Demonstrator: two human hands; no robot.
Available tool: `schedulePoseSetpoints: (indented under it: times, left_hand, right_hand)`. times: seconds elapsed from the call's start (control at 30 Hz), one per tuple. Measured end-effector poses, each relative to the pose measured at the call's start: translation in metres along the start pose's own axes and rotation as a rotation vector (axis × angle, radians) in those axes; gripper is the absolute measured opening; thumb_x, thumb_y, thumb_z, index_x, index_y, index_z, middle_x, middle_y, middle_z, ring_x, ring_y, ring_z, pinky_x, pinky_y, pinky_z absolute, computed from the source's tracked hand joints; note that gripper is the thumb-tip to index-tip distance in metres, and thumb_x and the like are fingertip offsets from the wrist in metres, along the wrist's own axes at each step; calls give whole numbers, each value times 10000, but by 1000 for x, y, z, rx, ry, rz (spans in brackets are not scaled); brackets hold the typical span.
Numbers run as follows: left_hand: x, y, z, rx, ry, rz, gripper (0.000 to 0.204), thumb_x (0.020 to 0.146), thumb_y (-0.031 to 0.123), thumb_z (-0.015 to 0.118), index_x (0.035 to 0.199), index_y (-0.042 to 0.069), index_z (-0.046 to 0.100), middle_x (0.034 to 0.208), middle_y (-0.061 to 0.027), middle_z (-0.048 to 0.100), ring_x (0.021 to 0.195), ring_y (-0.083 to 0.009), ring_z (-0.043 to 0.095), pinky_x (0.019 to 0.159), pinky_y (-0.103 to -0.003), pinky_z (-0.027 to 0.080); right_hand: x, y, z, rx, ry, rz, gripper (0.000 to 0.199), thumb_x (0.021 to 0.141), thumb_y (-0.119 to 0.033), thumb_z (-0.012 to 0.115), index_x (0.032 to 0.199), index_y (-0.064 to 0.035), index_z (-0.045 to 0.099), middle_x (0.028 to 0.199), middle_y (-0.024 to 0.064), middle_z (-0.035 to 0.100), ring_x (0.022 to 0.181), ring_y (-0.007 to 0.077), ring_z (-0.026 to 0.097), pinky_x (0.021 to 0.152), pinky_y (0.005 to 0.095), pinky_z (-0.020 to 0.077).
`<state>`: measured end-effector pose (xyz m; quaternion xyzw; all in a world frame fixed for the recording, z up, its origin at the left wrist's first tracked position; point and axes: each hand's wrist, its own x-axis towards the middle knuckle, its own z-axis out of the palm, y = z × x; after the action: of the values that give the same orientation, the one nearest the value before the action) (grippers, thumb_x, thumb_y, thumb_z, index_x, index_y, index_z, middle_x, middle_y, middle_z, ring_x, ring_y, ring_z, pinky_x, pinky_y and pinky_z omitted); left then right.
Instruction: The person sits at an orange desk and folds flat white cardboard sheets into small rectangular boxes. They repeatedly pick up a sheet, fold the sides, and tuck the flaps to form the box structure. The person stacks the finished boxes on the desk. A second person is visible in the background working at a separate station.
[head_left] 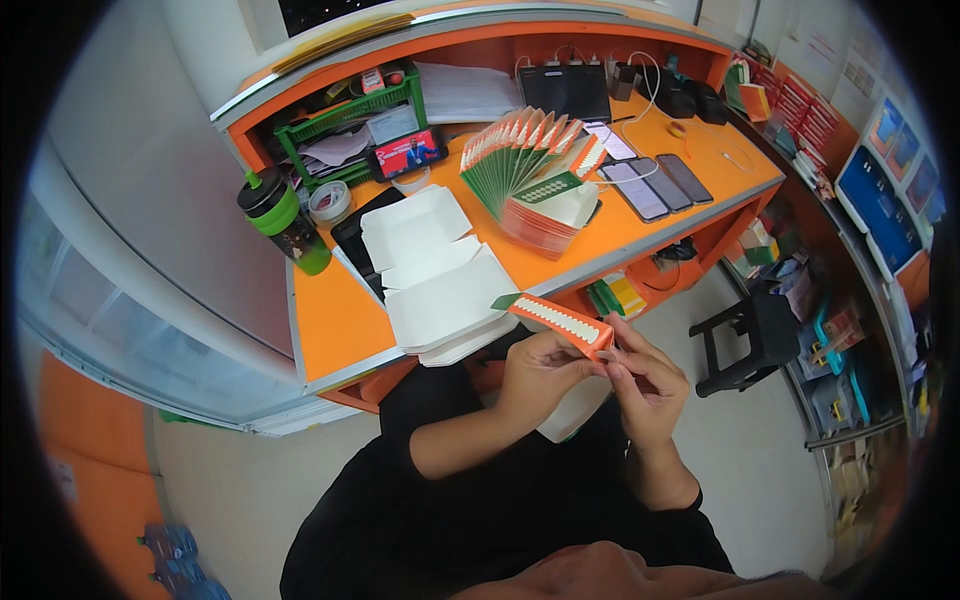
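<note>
An orange carton (558, 319) is held in front of the tabletop (325, 322), its near end pinched in the grip of left hand (543, 373) and right hand (643, 380). Corner folds are best pressed evenly, edges aligned, so that the panel is not crushed.

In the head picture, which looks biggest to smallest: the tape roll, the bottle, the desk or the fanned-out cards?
1. Desk
2. Fanned-out cards
3. Bottle
4. Tape roll

White boxes (445, 302) and cartons (522, 168) (fanned) flank 1 gap (518, 268).
</note>
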<state>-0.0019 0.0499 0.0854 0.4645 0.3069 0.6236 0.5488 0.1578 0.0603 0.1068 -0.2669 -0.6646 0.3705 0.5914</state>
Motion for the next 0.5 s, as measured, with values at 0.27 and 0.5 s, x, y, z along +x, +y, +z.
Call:
schedulePoseSetpoints:
  times: [0.27,0.5]
  left_hand:
    - [1,-9,-7,-5,-56,9,222,903,40,726,1113,-18,686,1057,-88,718,972,-143,687,883,-297,564]
    - [1,-12,-14,-13,-77,51,231,902,55,732,1116,-18,683,1078,-90,710,1019,-152,678,922,-304,552]
  right_hand:
    - [0,2,-5,21,10,-2,155,874,11,720,1020,64,722,1290,307,617,1158,316,656,1002,387,501]
    - [-2,7,-4,128,-25,18,111,873,24,717,978,52,701,1307,320,598,1199,335,632,1026,411,487]
